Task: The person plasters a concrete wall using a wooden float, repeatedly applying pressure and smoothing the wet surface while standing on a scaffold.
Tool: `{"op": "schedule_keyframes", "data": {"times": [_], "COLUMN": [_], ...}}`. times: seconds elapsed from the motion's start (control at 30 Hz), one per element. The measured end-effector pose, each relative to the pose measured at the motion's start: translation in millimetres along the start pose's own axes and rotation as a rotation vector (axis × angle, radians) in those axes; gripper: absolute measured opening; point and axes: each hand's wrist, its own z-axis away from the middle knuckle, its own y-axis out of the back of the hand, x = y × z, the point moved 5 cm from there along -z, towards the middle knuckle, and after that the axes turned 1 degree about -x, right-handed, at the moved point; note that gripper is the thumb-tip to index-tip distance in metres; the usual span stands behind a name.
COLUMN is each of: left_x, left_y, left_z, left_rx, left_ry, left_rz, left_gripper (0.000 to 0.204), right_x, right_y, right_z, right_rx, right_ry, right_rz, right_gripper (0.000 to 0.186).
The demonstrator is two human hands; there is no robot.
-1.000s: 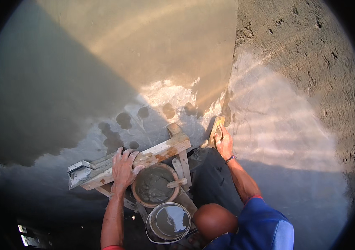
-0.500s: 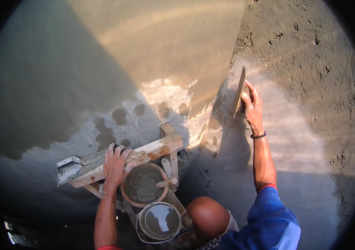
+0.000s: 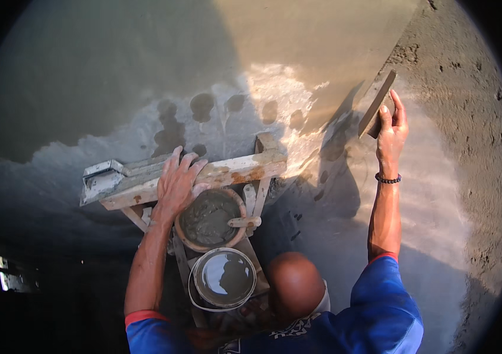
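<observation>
R hand is closed on a grey-brown, flat, straight-edged plastering float, seen nearly edge-on & tilted, top end leaning R; index finger points up, thumb on near side, handle mostly hidden by the hand. Float is upper R of centre, in front of the pale grey, partly sunlit wall surface, nr the rough brown pitted plaster; can't tell if its face touches. Dark beaded bracelet on R wrist, blue sleeve w/ red cuff further down. L hand is unclenched, fingers spread across the long, pale, stained wooden beam of a stand, thumb out on near side; can't tell how hard it presses. Grey metal trowel w/ a flat blade lies at the beam's L end. Just below beam: round terracotta-coloured bowl w/ thick wet grey mix in it, & a short mix-smeared wooden handle across its R rim. Nearer the body, just beside the bowl: round pale-rimmed bucket w/ wire handle, holding reflective liquid. Bare knee is R of bucket.
</observation>
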Motion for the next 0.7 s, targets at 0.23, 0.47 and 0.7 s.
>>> {"op": "schedule_keyframes", "data": {"times": [0.23, 0.47, 0.7], "left_x": [-1.7, 48.6, 44.6], "left_y": [-3.9, 22.9, 51.0], "left_z": [15.5, 59.7, 95.1], "left_rx": [0.162, -0.189, -0.176], "left_ry": [-0.050, 0.352, 0.351], "left_rz": [0.075, 1.296, 1.978], "left_gripper": [0.060, 0.043, 0.065], "right_x": [-29.0, -102.1, -133.8], "right_y": [-82.2, -158.7, -206.9], "right_z": [162.9, 203.6, 213.2], "right_rx": [-0.577, -0.805, -1.117], "right_ry": [-0.221, -0.699, -0.758], "right_rz": [-0.559, -1.374, -1.493], "right_gripper": [0.062, 0.064, 0.058]}}
